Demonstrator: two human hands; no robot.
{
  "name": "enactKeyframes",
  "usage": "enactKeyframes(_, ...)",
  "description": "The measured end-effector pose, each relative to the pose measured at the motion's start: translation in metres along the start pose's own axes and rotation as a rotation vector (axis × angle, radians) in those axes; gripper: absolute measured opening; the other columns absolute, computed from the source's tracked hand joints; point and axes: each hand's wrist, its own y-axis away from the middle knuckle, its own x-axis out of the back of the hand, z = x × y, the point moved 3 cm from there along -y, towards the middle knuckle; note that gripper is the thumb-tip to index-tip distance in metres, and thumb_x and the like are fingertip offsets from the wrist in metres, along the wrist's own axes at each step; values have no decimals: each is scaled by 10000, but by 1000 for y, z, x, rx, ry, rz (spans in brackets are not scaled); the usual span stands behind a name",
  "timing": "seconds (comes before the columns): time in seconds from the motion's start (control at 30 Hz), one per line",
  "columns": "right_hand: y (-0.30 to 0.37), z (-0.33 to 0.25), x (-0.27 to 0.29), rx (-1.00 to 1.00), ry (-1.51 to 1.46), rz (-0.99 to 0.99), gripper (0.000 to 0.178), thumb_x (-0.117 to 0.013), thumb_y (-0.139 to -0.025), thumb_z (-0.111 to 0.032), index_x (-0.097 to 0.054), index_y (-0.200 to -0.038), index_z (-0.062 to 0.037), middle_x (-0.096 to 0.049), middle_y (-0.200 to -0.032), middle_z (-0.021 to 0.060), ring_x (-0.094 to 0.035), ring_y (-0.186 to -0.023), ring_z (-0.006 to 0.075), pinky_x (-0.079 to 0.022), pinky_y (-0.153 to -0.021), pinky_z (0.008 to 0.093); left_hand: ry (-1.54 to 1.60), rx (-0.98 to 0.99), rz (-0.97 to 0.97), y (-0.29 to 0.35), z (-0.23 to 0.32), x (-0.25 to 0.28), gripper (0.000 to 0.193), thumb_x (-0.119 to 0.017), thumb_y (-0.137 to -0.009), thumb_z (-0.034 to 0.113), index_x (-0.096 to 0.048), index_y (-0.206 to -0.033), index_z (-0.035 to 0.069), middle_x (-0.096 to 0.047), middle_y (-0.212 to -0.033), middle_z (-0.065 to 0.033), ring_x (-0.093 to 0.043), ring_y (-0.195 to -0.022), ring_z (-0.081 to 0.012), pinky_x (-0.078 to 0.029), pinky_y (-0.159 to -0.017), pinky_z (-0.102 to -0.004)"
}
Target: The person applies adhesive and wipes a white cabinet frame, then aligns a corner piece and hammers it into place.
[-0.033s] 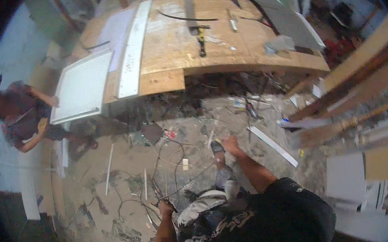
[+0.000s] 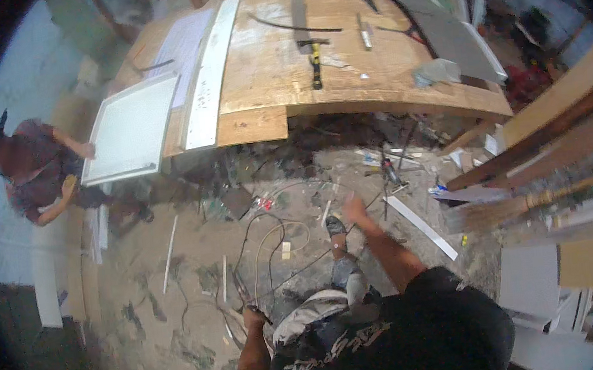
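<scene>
My left hand (image 2: 254,318) is low in front of my body, its fingers closed round something thin and dark that looks like a cable. A short dark end sticks out beside the hand. Dark cables (image 2: 237,268) lie looped on the floor just beyond it. My right hand (image 2: 354,210) reaches forward over the floor, near my sandalled foot (image 2: 335,227). Motion smears its fingers, so whether it grips anything is hidden. A thin dark line crosses the floor between the two hands.
A wooden worktable (image 2: 258,82) ahead carries a hammer (image 2: 316,65), a long white board (image 2: 211,79) and a grey sheet (image 2: 438,25). At left, a co-worker (image 2: 37,163) touches a white tray-like panel (image 2: 131,133). Boards (image 2: 561,117) lean at right; a white strip (image 2: 422,227) lies on the littered floor.
The view has shifted slightly, so the table sits a little farther right. My right hand has moved slightly forward and is more blurred. My left hand stays closed in nearly the same place.
</scene>
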Motion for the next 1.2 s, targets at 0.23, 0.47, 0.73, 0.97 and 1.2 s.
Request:
enactKeyframes(0.23,-282,-119,136,83,-109,311,552,-690,-812,-317,-537,-1220,22,-632,-1123,242,-597,-1074,406,-486,-901,444,178,84,67,30,99,-12,295,-702,-690,181,-673,-951,46,-699,-857,-180,-674,-867,-377,-532,-778,-451)
enactKeyframes(0.47,-391,-156,146,-253,104,264,703,-732,-756,-404,-503,-1253,38,-569,-1251,245,-563,-1147,414,-466,-958,487,362,249,275,79,201,3,439,-741,-651,146,-632,-1057,18,-703,-936,-177,-673,-900,-371,-526,-791,-438)
enactKeyframes(0.73,-446,-161,122,-460,-327,-97,301,-641,-752,-274,-653,-736,27,-628,-625,118,-663,-591,272,-540,-562,387,280,646,191,149,117,-87,371,-702,-701,156,-650,-1045,28,-692,-925,-213,-668,-904,-399,-530,-796,-457)
enactKeyframes(0.97,-392,-138,117,-470,-361,282,499,-658,-723,-336,-676,-960,103,-686,-929,266,-665,-897,402,-506,-793,461,406,656,30,167,90,-147,385,-733,-681,212,-657,-1008,23,-691,-925,-219,-673,-906,-394,-534,-774,-462)
enactKeyframes(1.2,-195,-147,94,-14,-438,525,381,-702,-733,-272,-648,-846,87,-678,-792,179,-651,-731,310,-489,-710,455,459,657,191,162,52,-89,329,-711,-652,200,-670,-911,1,-682,-878,-227,-664,-845,-419,-527,-734,-465)
